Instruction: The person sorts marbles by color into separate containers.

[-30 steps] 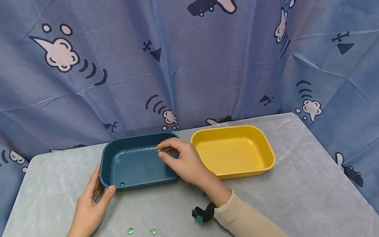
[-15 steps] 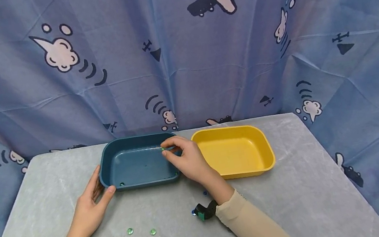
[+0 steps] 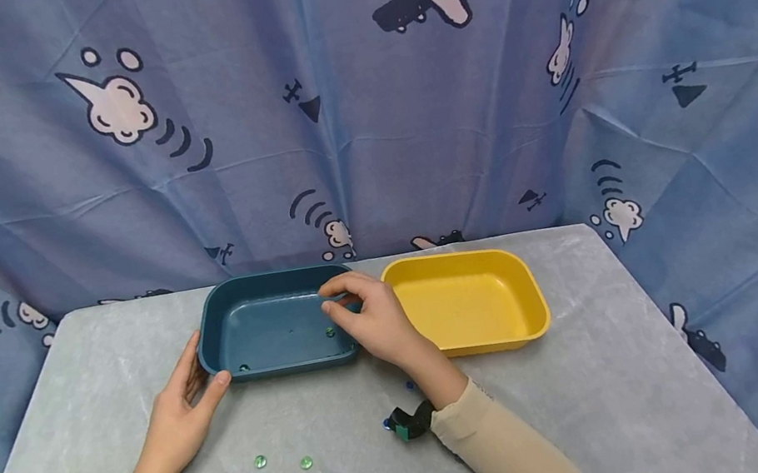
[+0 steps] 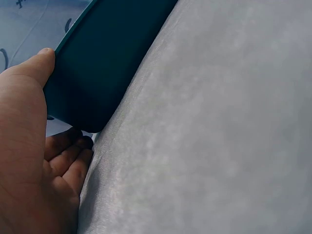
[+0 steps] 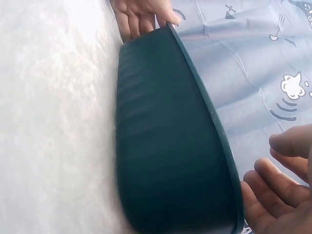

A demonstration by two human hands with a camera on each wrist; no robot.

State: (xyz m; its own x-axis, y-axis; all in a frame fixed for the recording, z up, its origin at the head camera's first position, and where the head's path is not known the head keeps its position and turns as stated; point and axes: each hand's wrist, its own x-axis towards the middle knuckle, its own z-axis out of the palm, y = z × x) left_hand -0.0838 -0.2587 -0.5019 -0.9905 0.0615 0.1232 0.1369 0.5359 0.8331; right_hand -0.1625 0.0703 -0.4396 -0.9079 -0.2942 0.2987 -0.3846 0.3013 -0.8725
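Green gems (image 3: 306, 462) lie four on the near left of the desk (image 3: 607, 408); one more is in the dark blue tray's (image 3: 265, 324) near left corner, and another shows below the right hand (image 3: 381, 316), whether resting or falling I cannot tell. The left hand (image 3: 178, 416) grips the tray's left end, thumb on the rim, fingers around the corner, probably to steady it. Over the tray's right end, the right hand's fingers and thumb part narrowly and hold nothing visible, perhaps for a low release.
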